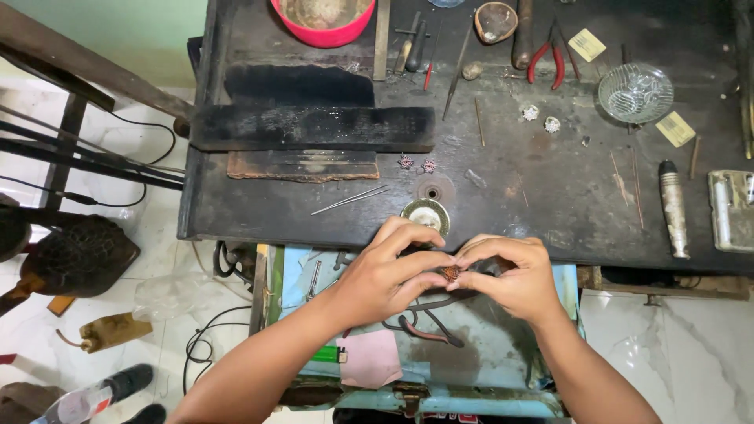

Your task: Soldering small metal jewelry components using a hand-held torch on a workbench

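Both hands pinch one small piece: the left hand (385, 275) and right hand (514, 275) meet fingertip to fingertip on a small reddish-brown ornament (450, 272), thumbs and forefingers closed on it from either side. It is held just off the near edge of the bench (503, 180), above the open drawer (471, 345) below. A two-sided pinch like this steadies a tiny item, and anything dropped would land in the drawer rather than on the floor (a judgement, not seen).

Drawer contents: a pink cloth (371, 357), dark pliers (428, 326) and loose wire, close under the hands.

On the bench, at the near edge just behind the left hand's fingers, a small round white dish (426, 214). Beside it, thin metal needles (349, 200). Two small star-shaped pieces (416, 164) lie near the bench middle, next to a long charred block (314, 128) with a worn board (302, 166) against its near side. Two pale round pieces (541, 118) sit further back toward the right.

Far edge: a red bowl (323, 27), red-handled pliers (546, 59), a cut-glass dish (635, 93). Toward the right edge, a metal cylinder tool (673, 208) and a grey box-shaped device (732, 210) (partly cut off by the frame).

Finished-looking pieces lie apart from the tools, seemingly sorted in pairs.
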